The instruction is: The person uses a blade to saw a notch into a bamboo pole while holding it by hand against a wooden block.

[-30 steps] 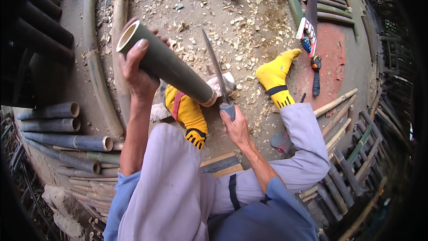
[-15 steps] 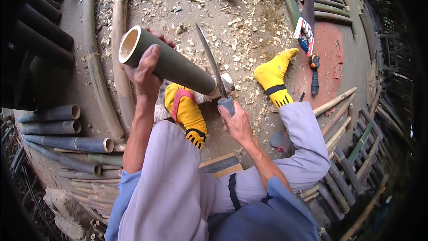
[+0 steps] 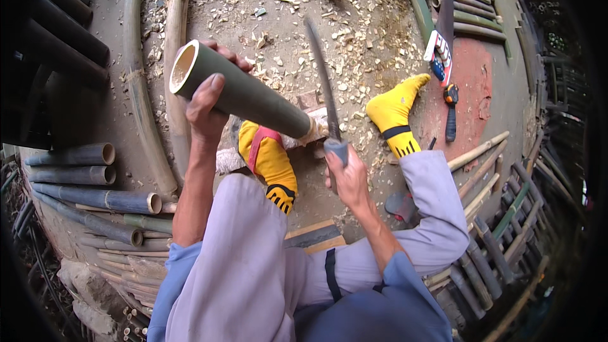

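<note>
My left hand (image 3: 208, 102) is wrapped round a thick, dark green bamboo tube (image 3: 256, 100). The tube is tilted, its open pale-rimmed end up at the left and its lower end at a pale block (image 3: 320, 116). Some light, cut wood shows at that lower end. In my right hand (image 3: 349, 182) is a machete (image 3: 325, 82) with a grey handle, its narrow blade slightly blurred and pointing away from me. A gap separates the blade from the tube. My left foot in a yellow sock (image 3: 269, 161) with a red strap is beside the block.
Wood chips (image 3: 285, 19) cover the ground ahead. Two long bamboo poles (image 3: 140, 95) lie at left, near stacked bamboo pieces (image 3: 104, 197). A handsaw (image 3: 446, 16) and an orange-and-black tool (image 3: 450, 104) lie at right, past my other yellow-socked foot (image 3: 392, 111).
My right hand has shifted right and slightly nearer to me, carrying the machete away from the tube's lower end. The left hand keeps hold of the tube, whose tilt is nearly unchanged.
</note>
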A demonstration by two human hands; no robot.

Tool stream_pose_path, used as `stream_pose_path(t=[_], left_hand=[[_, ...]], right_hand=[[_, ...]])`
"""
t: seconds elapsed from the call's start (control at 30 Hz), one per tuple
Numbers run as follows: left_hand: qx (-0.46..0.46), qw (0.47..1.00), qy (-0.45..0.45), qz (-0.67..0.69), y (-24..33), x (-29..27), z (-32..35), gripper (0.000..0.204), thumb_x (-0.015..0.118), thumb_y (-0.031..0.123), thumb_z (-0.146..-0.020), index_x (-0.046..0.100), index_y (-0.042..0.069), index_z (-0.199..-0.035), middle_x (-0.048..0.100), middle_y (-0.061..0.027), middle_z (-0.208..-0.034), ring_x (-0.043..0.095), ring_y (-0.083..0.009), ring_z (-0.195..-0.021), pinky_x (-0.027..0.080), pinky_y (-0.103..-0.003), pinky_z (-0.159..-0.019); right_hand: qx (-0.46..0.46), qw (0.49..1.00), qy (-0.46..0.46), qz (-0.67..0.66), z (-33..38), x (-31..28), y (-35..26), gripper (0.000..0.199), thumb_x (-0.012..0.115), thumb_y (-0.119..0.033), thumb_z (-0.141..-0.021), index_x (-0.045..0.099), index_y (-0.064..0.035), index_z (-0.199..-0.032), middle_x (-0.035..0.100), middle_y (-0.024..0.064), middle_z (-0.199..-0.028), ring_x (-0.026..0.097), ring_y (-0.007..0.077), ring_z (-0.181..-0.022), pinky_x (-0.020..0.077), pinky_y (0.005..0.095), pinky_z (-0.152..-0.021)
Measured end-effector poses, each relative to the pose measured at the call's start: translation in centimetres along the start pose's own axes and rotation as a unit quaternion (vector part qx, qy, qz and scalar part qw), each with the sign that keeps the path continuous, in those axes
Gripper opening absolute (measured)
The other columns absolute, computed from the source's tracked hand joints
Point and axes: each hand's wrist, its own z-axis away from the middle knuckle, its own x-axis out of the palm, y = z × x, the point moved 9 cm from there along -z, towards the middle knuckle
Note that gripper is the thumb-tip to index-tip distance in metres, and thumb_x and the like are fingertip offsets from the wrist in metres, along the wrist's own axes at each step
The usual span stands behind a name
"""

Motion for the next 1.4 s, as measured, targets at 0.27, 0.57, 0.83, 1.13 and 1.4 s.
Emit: stream_pose_path(t=[0.27,0.57,0.83,1.13,1.4], left_hand=[[0.007,0.999,-0.048,0.013,-0.3,1.7,0.0,0.059,0.069,0.015,-0.069,0.043,0.002,-0.121,0.055,-0.0126,-0.097,0.061,-0.0289,-0.091,0.052,-0.042,-0.083],[-0.004,0.996,-0.088,0.005,0.3,1.3,-0.1,0.065,0.069,0.014,-0.062,0.046,0.0,-0.121,0.055,-0.0138,-0.103,0.057,-0.0263,-0.099,0.049,-0.036,-0.085],[-0.015,0.993,0.035,-0.115,0.5,4.3,-0.6,0.053,0.069,0.016,-0.067,0.054,-0.005,-0.114,0.064,-0.0156,-0.093,0.064,-0.0228,-0.082,0.052,-0.034,-0.074],[0.026,0.995,0.077,-0.049,0.8,1.6,1.5,0.057,0.062,0.019,-0.079,0.038,-0.003,-0.125,0.054,-0.0151,-0.097,0.059,-0.0269,-0.087,0.05,-0.041,-0.08],[0.008,1.0,0.013,-0.022,-0.1,2.1,1.9,0.058,0.06,0.022,-0.078,0.035,0.002,-0.127,0.049,-0.0131,-0.102,0.056,-0.0271,-0.092,0.047,-0.043,-0.086]], right_hand=[[-0.05,0.984,0.016,0.17,-1.9,0.4,3.0,0.041,0.063,-0.039,-0.089,0.054,0.0004,-0.1,0.056,0.0046,-0.062,0.059,0.0174,-0.057,0.0463,0.0336,-0.054],[-0.21,0.976,0.06,0.009,1.5,-0.7,-3.5,0.045,0.061,-0.044,-0.089,0.054,-0.0011,-0.101,0.06,0.01,-0.066,0.063,0.0204,-0.061,0.0491,0.0323,-0.055],[-0.018,0.997,-0.003,0.073,-2.1,1.1,4.4,0.046,0.059,-0.046,-0.09,0.053,-0.0022,-0.099,0.056,0.0028,-0.064,0.056,0.0104,-0.05,0.0448,0.0265,-0.045],[-0.213,0.972,0.103,0.017,3.1,-2.2,-4.9,0.048,0.064,-0.036,-0.089,0.05,0.0017,-0.115,0.064,0.0123,-0.082,0.065,0.0197,-0.069,0.0528,0.0308,-0.062],[0.018,0.993,0.003,0.119,-3.5,0.1,6.1,0.038,0.059,-0.038,-0.093,0.052,-0.0015,-0.102,0.059,0.0097,-0.065,0.063,0.0186,-0.058,0.0488,0.0313,-0.052]])
